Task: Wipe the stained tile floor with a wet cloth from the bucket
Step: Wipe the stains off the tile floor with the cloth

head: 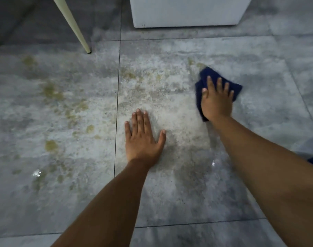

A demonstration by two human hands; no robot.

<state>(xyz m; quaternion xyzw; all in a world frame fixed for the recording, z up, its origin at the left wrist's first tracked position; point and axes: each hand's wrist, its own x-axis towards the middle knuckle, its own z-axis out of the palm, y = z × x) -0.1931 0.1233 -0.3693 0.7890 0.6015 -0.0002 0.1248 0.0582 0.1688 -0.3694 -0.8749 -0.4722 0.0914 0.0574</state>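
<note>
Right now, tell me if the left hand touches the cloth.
Apart. Head view: left hand flat on tile floor, clear gap to the cloth under right hand.

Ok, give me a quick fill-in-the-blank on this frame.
1. The right hand presses a dark ____ cloth onto the floor.
2. The left hand lies flat on the floor and holds ____.
3. Most yellowish stains lie to the ____ of the left hand.

Missing words: blue; nothing; left.
</note>
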